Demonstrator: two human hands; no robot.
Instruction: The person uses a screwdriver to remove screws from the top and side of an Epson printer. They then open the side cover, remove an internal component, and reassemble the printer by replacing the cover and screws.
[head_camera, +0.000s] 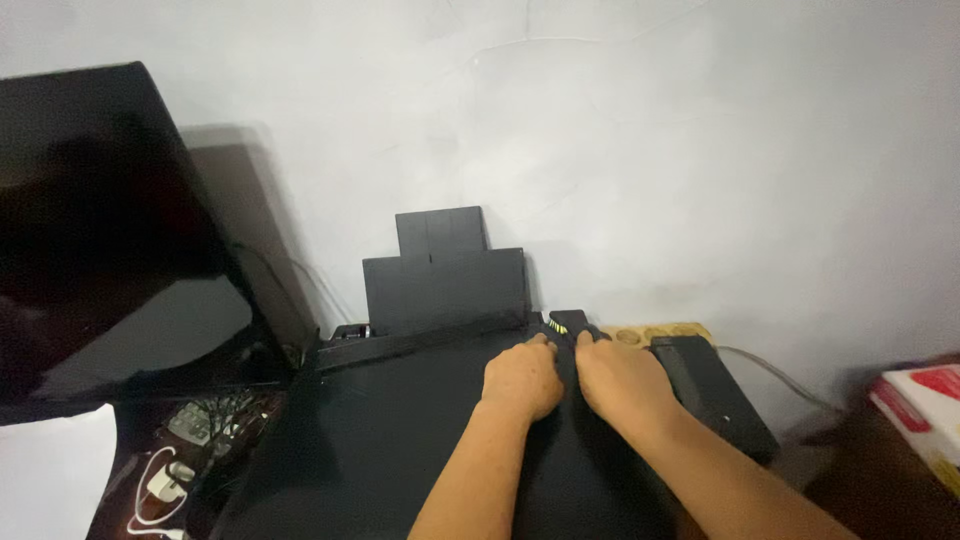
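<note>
A black printer (400, 430) stands against the wall, its rear paper tray (445, 285) raised upright. Both my hands rest on the printer's top near its back right corner. My left hand (522, 378) lies knuckles up with fingers curled down onto the lid. My right hand (622, 378) sits right beside it, fingertips at a small control panel with green-yellow lit marks (560, 325). Whether either hand grips an edge is hidden by the fingers.
A large dark monitor (100, 230) leans at the left. Below it lie a white cable and plugs (160, 485). A dark box (712, 390) and a wooden piece (655, 332) sit to the right of the printer. A red-and-white carton (925, 415) is at far right.
</note>
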